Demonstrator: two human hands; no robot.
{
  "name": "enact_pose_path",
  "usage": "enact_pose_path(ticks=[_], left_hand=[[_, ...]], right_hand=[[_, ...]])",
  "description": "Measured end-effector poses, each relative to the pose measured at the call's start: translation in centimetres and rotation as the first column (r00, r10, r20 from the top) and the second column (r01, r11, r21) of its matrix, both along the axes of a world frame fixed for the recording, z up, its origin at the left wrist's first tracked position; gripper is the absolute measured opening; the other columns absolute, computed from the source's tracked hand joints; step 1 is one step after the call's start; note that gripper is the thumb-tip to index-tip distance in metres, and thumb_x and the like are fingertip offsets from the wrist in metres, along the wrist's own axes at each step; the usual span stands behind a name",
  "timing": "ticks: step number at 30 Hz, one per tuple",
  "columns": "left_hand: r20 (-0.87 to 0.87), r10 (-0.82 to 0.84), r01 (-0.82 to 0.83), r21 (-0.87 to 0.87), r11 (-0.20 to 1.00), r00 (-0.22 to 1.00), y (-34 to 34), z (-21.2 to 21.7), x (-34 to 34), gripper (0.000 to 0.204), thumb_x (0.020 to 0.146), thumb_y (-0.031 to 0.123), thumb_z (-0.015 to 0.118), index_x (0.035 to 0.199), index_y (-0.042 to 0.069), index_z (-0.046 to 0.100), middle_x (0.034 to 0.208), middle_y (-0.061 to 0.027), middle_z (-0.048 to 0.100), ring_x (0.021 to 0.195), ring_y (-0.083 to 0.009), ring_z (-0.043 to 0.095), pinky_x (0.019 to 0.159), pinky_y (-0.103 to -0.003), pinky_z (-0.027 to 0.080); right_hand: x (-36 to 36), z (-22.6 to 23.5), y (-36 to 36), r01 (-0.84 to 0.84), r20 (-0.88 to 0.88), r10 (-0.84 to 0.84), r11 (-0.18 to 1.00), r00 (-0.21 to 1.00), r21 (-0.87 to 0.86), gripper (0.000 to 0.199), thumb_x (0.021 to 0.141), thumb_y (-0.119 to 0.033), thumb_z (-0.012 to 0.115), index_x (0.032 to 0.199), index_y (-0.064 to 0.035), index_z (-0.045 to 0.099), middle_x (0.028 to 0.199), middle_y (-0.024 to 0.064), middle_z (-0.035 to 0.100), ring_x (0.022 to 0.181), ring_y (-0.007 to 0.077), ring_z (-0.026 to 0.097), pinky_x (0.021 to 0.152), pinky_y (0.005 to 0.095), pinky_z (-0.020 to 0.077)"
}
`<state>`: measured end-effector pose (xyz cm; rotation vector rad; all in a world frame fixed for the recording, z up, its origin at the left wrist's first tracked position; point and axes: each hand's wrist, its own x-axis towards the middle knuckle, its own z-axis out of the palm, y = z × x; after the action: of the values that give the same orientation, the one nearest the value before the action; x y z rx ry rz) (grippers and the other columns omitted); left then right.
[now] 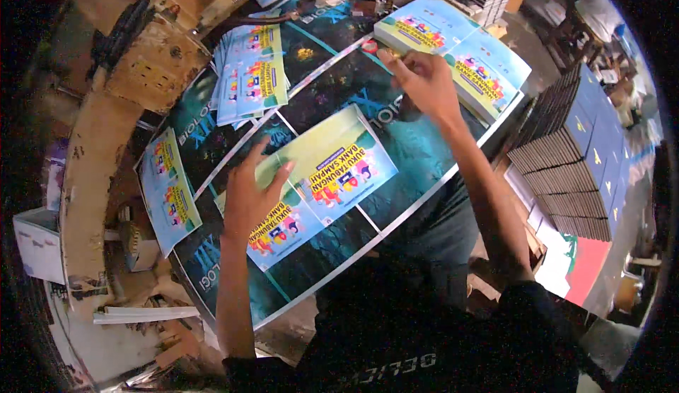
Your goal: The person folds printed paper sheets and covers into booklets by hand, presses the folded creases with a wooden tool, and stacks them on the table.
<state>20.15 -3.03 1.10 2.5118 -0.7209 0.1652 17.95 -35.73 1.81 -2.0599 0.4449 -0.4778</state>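
A printed cover sheet (350, 174) in green, yellow and light blue lies at the middle of the table, turned at a slant. On its left part rests my left hand (251, 195), thumb and forefinger spread apart. My right hand (428, 85) hovers further back, beside a thick stack of the same printed sheets (488, 46). Its fingers are bent together; whatever they may pinch is too small to make out. A small red round thing (369, 46) sits just left of those fingertips, by the stack's edge.
A fanned pile of printed sheets (247, 74) lies at the back left, and another printed pile (170, 188) at the left edge. Dark posters (417, 145) cover the table. Tall stacks of blue-covered books (580, 152) stand to the right. A wooden bench (85, 174) curves along the left.
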Motion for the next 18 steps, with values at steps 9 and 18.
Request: enact_pose_path(ticks=[9, 18], left_hand=[[-0.814, -0.231, 0.264, -0.1, 0.959, 0.532, 1.0, 1.8, -0.9, 0.036, 0.09, 0.031, 0.07, 0.108, 0.0, 0.068, 0.082, -0.0089, 0.068, 0.073, -0.0101, 0.06, 0.066, -0.03, 0.049], [-0.747, -0.153, -0.183, -0.347, 0.92, 0.646, 0.0, -0.2, -7.3, 0.032, 0.095, 0.027, 0.065, 0.108, -0.002, 0.069, 0.086, -0.0042, 0.069, 0.076, -0.0063, 0.061, 0.066, -0.023, 0.048]], right_hand=[[-13.5, -1.2, 9.4, -0.327, 0.056, 0.324, 0.907, 0.944, 0.265, 0.017, 0.087, -0.011, 0.072, 0.092, 0.0028, 0.064, 0.084, 0.0075, 0.067, 0.079, 0.0117, 0.063, 0.07, 0.027, 0.0503], [-15.4, -3.4, 10.4, -0.08, 0.257, 0.135, 0.973, 0.957, -0.214, 0.058, 0.075, -0.017, 0.081, 0.125, -0.005, 0.055, 0.122, 0.0194, 0.057, 0.111, 0.036, 0.057, 0.097, 0.0422, 0.0443]])
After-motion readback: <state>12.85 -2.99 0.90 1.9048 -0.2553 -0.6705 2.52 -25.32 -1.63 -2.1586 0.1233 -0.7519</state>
